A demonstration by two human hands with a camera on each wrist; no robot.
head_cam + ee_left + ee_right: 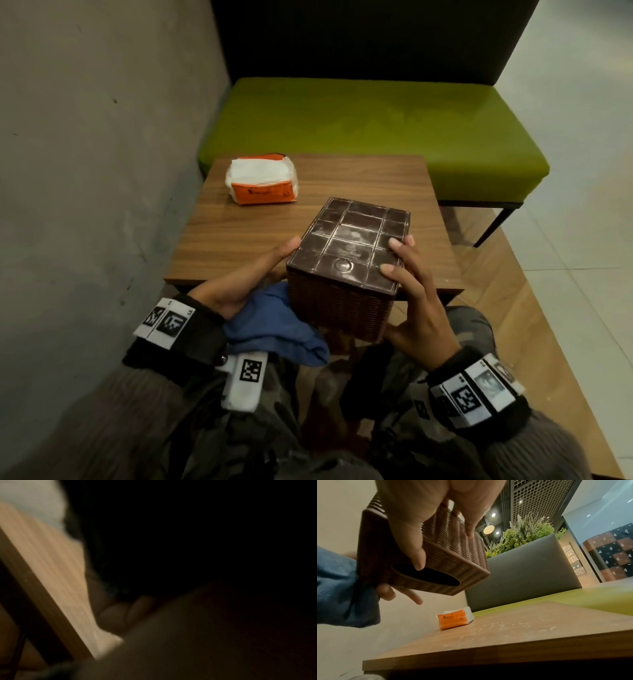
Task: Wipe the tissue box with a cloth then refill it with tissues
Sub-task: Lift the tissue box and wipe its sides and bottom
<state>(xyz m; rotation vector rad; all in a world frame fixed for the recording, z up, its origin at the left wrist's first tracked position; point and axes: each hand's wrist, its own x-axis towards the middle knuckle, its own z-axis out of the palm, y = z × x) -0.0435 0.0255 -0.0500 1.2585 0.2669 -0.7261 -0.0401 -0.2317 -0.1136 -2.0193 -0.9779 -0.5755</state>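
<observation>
In the head view, the box (349, 263) is sitting at frame centre, held off the table (342, 178) between both hands, its base facing up. The right hand (416, 298) is gripping its right side, fingers curling over the top edge. The left hand (246, 277) is pressing its left side, with the cloth (274, 325) bunching under the palm. The tissues (262, 180) are lying upper left on the table.

The left wrist view is showing mostly darkness; the hand's pose cannot be told.

In the right wrist view, the right hand (426, 520) is clasping the box (453, 555) at upper left, its oval opening facing down, cloth (342, 591) at the left edge, tissues (455, 618) below on the table (522, 628).
</observation>
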